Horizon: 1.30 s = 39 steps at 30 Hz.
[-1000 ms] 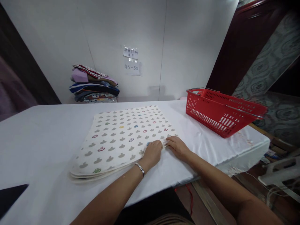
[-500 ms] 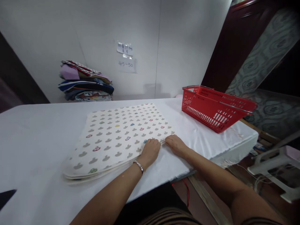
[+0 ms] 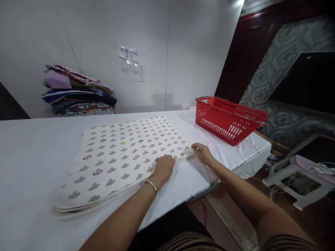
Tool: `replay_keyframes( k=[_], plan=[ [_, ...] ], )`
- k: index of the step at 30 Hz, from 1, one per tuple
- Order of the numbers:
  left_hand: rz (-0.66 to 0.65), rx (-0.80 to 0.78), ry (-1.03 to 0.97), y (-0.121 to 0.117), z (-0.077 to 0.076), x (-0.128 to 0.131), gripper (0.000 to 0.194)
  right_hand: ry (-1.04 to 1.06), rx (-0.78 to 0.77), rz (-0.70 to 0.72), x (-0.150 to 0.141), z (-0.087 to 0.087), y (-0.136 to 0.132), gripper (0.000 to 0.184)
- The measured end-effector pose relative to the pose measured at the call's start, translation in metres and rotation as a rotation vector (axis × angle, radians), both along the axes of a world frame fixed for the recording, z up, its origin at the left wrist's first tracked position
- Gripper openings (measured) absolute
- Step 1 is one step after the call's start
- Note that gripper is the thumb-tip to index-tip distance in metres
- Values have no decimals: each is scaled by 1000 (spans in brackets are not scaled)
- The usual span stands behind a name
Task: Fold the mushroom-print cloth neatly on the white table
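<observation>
A folded white cloth (image 3: 117, 153) lies flat on the table in several layers, printed with grey shapes and a few red, green, blue and yellow ones. My left hand (image 3: 164, 168), with a silver bracelet at the wrist, has its fingers curled over the cloth's near edge; the thumb is hidden. At the near right corner of the cloth, my right hand (image 3: 203, 153) pinches the edge between thumb and fingers.
The white-covered table (image 3: 31, 150) carries a red plastic basket (image 3: 220, 120) at the right. Against the wall at the back left sits a pile of folded clothes (image 3: 78, 92). A stool (image 3: 295, 174) stands beyond the table's right end.
My right hand has slid right along the near edge to the cloth's corner, away from my left hand. My left hand still rests on the edge. The view has turned right.
</observation>
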<state>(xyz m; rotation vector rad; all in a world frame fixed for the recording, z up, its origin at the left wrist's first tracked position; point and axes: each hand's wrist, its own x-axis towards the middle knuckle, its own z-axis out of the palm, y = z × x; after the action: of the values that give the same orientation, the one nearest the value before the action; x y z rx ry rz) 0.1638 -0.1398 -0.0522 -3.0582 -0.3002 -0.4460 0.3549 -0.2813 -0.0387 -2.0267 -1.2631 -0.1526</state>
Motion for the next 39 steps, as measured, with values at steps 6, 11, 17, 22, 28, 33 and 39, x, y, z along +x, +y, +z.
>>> replay_keyframes(
  k=[6, 11, 17, 22, 28, 33, 39],
  plan=[
    [-3, -9, -36, 0, -3, 1, 20, 433, -239, -171, 9, 0, -10, 23],
    [11, -12, -80, 2, -7, 1, 19, 490, -344, -204, 6, -1, 0, 31],
    [18, -50, -109, 4, -9, 2, 20, 589, -362, -203, 7, 10, 9, 29],
    [24, -73, -120, 3, -8, 2, 21, 675, -368, -207, 5, 18, 10, 29],
    [24, -82, -123, 2, -9, 1, 21, 664, -321, -203, 0, 26, 13, 30],
    [20, -86, -111, 1, -8, 0, 20, 672, -355, -209, -1, 28, 15, 30],
    [26, -88, -99, 1, -9, 0, 21, 659, -506, -232, 1, 18, 11, 34]
  ],
)
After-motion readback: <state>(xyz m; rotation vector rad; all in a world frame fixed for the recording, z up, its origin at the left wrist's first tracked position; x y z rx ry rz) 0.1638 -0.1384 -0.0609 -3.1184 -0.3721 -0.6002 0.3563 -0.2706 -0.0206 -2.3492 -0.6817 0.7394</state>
